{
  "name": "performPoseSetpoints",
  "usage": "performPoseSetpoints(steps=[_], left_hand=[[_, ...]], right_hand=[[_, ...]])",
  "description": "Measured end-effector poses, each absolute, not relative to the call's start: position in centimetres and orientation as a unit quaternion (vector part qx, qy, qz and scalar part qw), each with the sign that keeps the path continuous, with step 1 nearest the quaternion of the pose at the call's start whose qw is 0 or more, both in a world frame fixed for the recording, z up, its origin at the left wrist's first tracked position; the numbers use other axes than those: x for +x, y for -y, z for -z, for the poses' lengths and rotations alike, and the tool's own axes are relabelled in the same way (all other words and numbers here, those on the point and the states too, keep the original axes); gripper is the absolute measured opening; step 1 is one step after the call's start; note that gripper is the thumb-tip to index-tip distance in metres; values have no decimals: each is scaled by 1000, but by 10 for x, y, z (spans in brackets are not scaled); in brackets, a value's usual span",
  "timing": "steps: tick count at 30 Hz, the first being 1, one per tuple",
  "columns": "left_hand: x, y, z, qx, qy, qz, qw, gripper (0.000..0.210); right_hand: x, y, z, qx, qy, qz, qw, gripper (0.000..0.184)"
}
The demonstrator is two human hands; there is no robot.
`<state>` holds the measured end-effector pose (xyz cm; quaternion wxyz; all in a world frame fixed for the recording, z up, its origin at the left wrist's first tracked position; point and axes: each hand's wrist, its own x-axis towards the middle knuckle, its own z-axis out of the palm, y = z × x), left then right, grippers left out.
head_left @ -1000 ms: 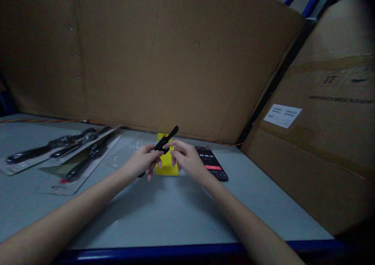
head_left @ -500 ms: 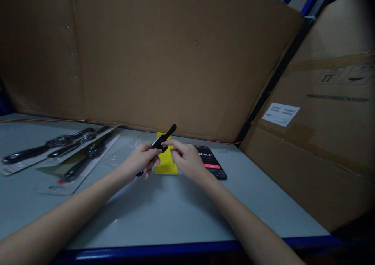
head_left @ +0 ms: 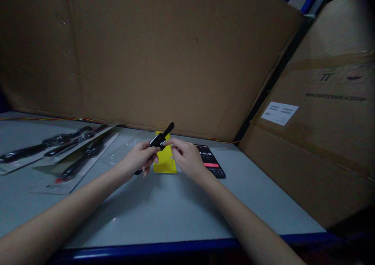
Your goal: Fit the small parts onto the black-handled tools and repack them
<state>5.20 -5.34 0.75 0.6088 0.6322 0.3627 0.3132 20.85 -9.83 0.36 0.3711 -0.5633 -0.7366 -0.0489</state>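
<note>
What looks like a black spokeshave (head_left: 158,141), with a handle at each end and a pale metal piece at its middle, is held tilted above the table. My left hand (head_left: 140,159) is closed around its middle and lower part; the lower handle shows below my fingers. The index fingertip of my right hand (head_left: 187,155) touches the small metal part at the tool's centre, thumb bent close by. Exactly what those fingers pinch is too small to make out. Beneath the tool lies a yellow card (head_left: 165,163), partly covered by my hands.
Several similar black tools in clear packs on cards (head_left: 73,155) lie at the left. Clear plastic packaging (head_left: 120,152) rests behind my left hand. A phone (head_left: 215,167) with a running timer lies at right. Cardboard walls (head_left: 175,62) stand behind; a large box (head_left: 316,148) is at right.
Both hands stay on the tool in nearly the same pose, with only slight finger movement. The whole view has shifted a little. The phone's timer has gone up by one second.
</note>
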Motion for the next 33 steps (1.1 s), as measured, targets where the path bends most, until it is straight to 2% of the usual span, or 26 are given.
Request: performPoseSetpoints(steps=[4,9,18,22,26,33], left_hand=[[51,56,-8,642,-358,-308,604,14],[51,57,-9,650,-354,-305,599,7],[51,55,-6,659,-357,-296,592,12],[52,57,-7,649,-356,-302,601,12],[52,59,-9,648,-357,-298,604,10],[52,59,-10,647,-361,-297,602,8]], right_hand=[[208,98,-4,-576,727,64,369,31],[207,95,-2,-558,741,10,373,31],[209,95,-3,-557,735,-15,387,13],[210,96,-4,-579,725,26,372,18],[209,97,-6,-560,742,12,369,25],[210,94,-3,-523,754,-51,394,19]])
